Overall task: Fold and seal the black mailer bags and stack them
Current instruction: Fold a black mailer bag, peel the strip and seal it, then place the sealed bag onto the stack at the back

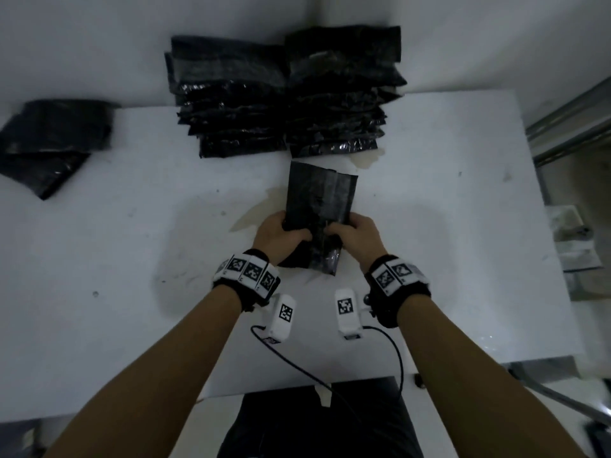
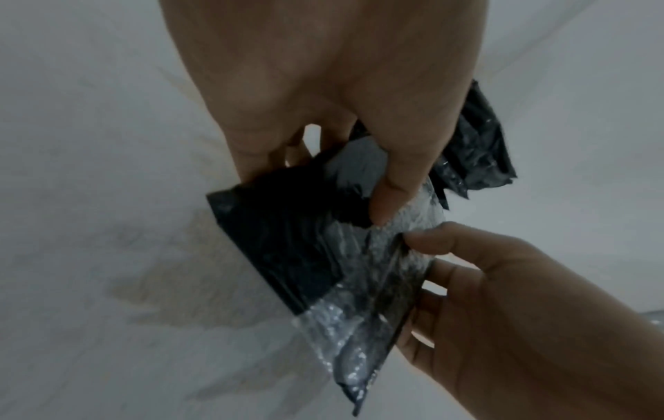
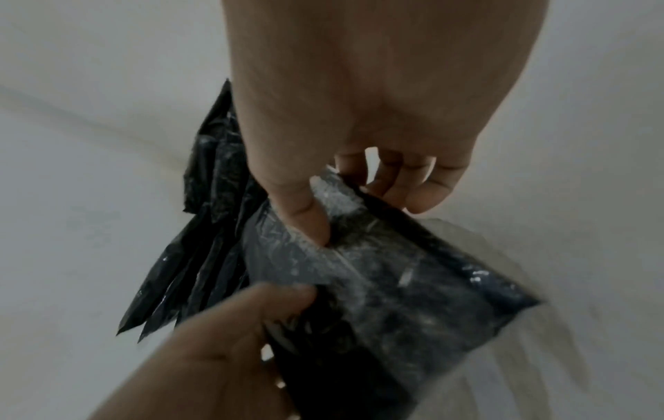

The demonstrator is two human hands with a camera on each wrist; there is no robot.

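A black mailer bag [image 1: 319, 200] is held above the white table [image 1: 132, 246] in the middle of the head view, its near end folded. My left hand [image 1: 281, 234] pinches its left near side and my right hand [image 1: 352, 233] pinches its right near side. In the left wrist view the left thumb presses on the bag [image 2: 287, 247] while the right hand [image 2: 503, 298] grips its edge. The right wrist view has the right thumb on the bag [image 3: 388, 284] and the left hand [image 3: 230, 341] holding the near part. Two tall stacks of black bags [image 1: 284, 94] stand behind.
A loose pile of black bags [image 1: 49, 143] lies at the table's far left. A yellowish stain [image 1: 254, 219] marks the table under the held bag. A metal frame [image 1: 568, 120] and some packaging [image 1: 572, 239] sit off the right edge.
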